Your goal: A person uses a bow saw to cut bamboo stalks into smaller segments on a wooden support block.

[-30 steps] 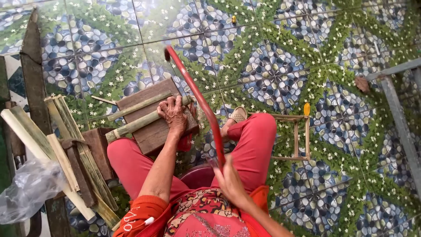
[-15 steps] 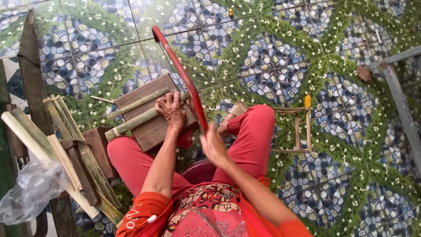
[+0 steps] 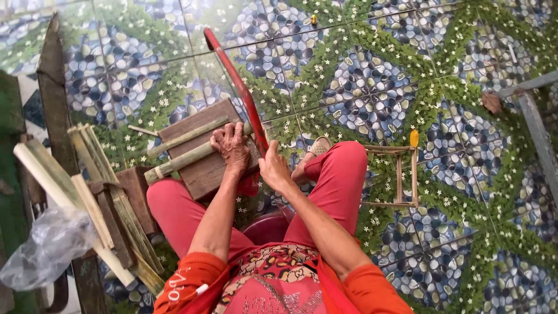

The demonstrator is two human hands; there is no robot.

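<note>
I sit low with red trousers, legs spread over a patterned tile floor. My left hand (image 3: 232, 145) presses down on a green bamboo stick (image 3: 180, 161) that lies across a wooden block (image 3: 200, 174). A second, thinner bamboo stick (image 3: 186, 135) lies beside it on the block. My right hand (image 3: 274, 170) grips the handle end of a red-framed hacksaw (image 3: 238, 87), whose frame stretches away from me over the bamboo.
A pile of split bamboo strips (image 3: 87, 180) and wooden pieces lies at the left, with a clear plastic bag (image 3: 46, 244). A long dark plank (image 3: 55, 99) runs along the left. A small bamboo frame (image 3: 401, 174) stands right of my knee. A grey metal bar (image 3: 537, 128) is far right.
My right hand has pushed the saw forward, moving from near my lap up to the block. The left hand has stayed on the bamboo stick.
</note>
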